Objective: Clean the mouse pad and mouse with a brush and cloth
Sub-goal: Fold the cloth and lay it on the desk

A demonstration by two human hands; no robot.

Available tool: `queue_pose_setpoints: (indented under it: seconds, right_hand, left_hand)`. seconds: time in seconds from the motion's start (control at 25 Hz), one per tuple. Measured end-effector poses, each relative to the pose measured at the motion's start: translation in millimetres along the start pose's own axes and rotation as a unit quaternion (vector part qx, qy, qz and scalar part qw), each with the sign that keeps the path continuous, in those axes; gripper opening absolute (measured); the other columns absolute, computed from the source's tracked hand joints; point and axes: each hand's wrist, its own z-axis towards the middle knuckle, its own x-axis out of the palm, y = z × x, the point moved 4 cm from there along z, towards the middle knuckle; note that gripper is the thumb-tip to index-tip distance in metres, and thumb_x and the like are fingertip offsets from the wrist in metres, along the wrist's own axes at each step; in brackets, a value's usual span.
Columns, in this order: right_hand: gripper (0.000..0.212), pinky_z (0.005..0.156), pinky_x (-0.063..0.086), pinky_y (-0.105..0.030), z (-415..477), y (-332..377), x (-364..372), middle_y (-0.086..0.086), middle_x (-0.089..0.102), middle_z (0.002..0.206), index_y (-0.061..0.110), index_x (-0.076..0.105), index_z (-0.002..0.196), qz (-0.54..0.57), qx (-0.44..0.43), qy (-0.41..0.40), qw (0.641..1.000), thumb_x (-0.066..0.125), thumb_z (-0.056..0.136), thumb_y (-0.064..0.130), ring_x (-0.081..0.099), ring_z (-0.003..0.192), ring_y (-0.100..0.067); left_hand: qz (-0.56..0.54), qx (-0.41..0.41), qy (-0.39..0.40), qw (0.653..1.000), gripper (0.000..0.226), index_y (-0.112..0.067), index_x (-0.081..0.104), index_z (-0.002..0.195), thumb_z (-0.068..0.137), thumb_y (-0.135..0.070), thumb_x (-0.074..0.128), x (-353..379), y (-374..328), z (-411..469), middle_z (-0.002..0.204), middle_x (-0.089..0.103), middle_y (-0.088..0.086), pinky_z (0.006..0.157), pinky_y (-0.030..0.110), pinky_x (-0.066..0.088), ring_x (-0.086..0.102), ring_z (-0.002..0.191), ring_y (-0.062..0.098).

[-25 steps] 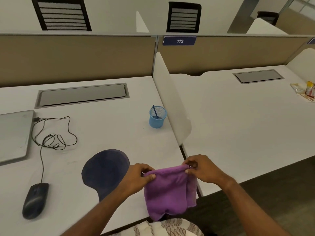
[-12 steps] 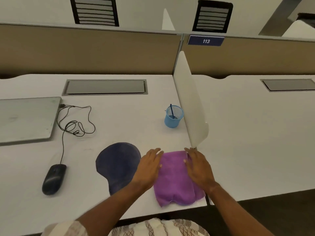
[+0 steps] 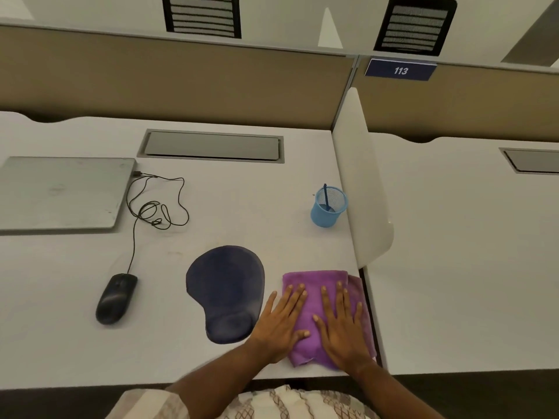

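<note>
Purple cloth [image 3: 314, 284] lies folded at the near right corner of the tabletop [image 3: 230, 204]. The left hand [image 3: 281, 325] and right hand [image 3: 343, 329] press flat on it, fingers straight and slightly apart. Just left sits the dark blue mouse pad [image 3: 225, 285], the black mouse [image 3: 116, 297] farther left. Behind, a brush [image 3: 326, 195] stands in a blue mesh cup [image 3: 325, 217].

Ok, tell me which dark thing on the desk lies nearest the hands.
The mouse pad: it lies right beside the left hand; the mouse sits farther left.
</note>
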Motion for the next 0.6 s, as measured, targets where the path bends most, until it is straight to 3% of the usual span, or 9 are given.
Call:
queue_pose_setpoints:
  seconds: [0.12,0.2,0.24,0.32,0.36,0.4,0.44,0.52,0.6]
  right_hand:
    - [0.075,0.119,-0.011,-0.052,2,2,-3,-0.002,-0.026,0.160,0.028,-0.022,0.152,0.007,0.017,0.008,1.000,0.010,0.096,0.066,-0.017,0.150,-0.021]
    - [0.072,0.119,-0.010,-0.056,4,7,-13,0.001,-0.017,0.161,0.028,-0.017,0.154,0.009,0.025,-0.004,1.000,0.012,0.098,0.062,-0.012,0.150,-0.019]
    - [0.070,0.120,-0.002,-0.056,5,13,-22,0.003,-0.004,0.163,0.027,-0.008,0.156,0.016,0.025,-0.025,0.999,0.015,0.098,0.061,-0.001,0.151,-0.019]
    - [0.067,0.113,0.036,-0.048,6,30,-45,0.002,0.044,0.151,0.025,0.025,0.155,0.061,0.016,-0.086,0.994,0.025,0.099,0.061,0.045,0.136,-0.019]
    - [0.063,0.097,0.051,-0.038,11,41,-55,0.007,0.063,0.129,0.029,0.041,0.147,0.093,0.015,-0.110,0.989,0.027,0.097,0.065,0.062,0.113,-0.014]
    - [0.063,0.083,0.056,-0.029,18,54,-65,0.012,0.069,0.109,0.033,0.053,0.137,0.131,0.019,-0.111,0.985,0.026,0.094,0.070,0.066,0.094,-0.009]
    - [0.065,0.078,0.055,-0.024,30,71,-72,0.015,0.069,0.101,0.034,0.060,0.127,0.167,0.023,-0.089,0.982,0.025,0.090,0.075,0.065,0.087,-0.007]
    - [0.054,0.081,0.052,-0.021,58,105,-80,0.015,0.066,0.106,0.034,0.061,0.119,0.195,0.025,-0.035,0.980,0.039,0.088,0.073,0.064,0.091,-0.009]
    - [0.050,0.081,0.050,-0.021,83,135,-82,0.012,0.064,0.115,0.033,0.057,0.125,0.199,0.032,0.002,0.979,0.054,0.087,0.066,0.063,0.097,-0.009]
  left_hand:
    - [-0.010,0.001,0.007,1.000,0.081,-0.024,-0.027,0.153,0.097,-0.070,0.010,-3,-1,1,0.160,-0.033,-0.007,0.122,0.043,-0.014,-0.031,0.147,0.014]
    - [-0.027,0.001,0.003,1.000,0.078,-0.022,-0.015,0.157,0.099,-0.066,0.012,-14,1,0,0.164,-0.021,-0.004,0.124,0.041,-0.008,-0.020,0.151,0.016]
    - [-0.054,-0.010,-0.021,0.998,0.074,-0.022,-0.003,0.159,0.101,-0.063,0.016,-24,6,-3,0.167,-0.006,-0.004,0.126,0.039,0.001,-0.006,0.154,0.017]
    - [-0.142,-0.063,-0.121,0.980,0.057,-0.028,0.033,0.153,0.103,-0.055,0.031,-49,26,-18,0.158,0.036,-0.008,0.119,0.031,0.027,0.032,0.145,0.014]
    - [-0.180,-0.104,-0.183,0.961,0.045,-0.031,0.047,0.143,0.103,-0.049,0.040,-62,43,-29,0.145,0.050,-0.012,0.109,0.025,0.037,0.046,0.133,0.010]
    - [-0.209,-0.156,-0.235,0.936,0.035,-0.032,0.056,0.134,0.101,-0.042,0.048,-73,62,-42,0.133,0.059,-0.015,0.098,0.020,0.042,0.054,0.121,0.008]
    - [-0.238,-0.219,-0.276,0.905,0.028,-0.031,0.061,0.126,0.099,-0.036,0.054,-83,85,-56,0.124,0.063,-0.015,0.089,0.017,0.044,0.060,0.111,0.008]
    - [-0.279,-0.334,-0.314,0.844,0.023,-0.029,0.064,0.118,0.095,-0.025,0.062,-95,130,-82,0.115,0.067,-0.010,0.079,0.021,0.047,0.064,0.098,0.013]
    - [-0.296,-0.414,-0.300,0.807,0.027,-0.022,0.063,0.117,0.090,-0.020,0.066,-101,166,-100,0.114,0.067,0.000,0.079,0.031,0.050,0.063,0.094,0.018]
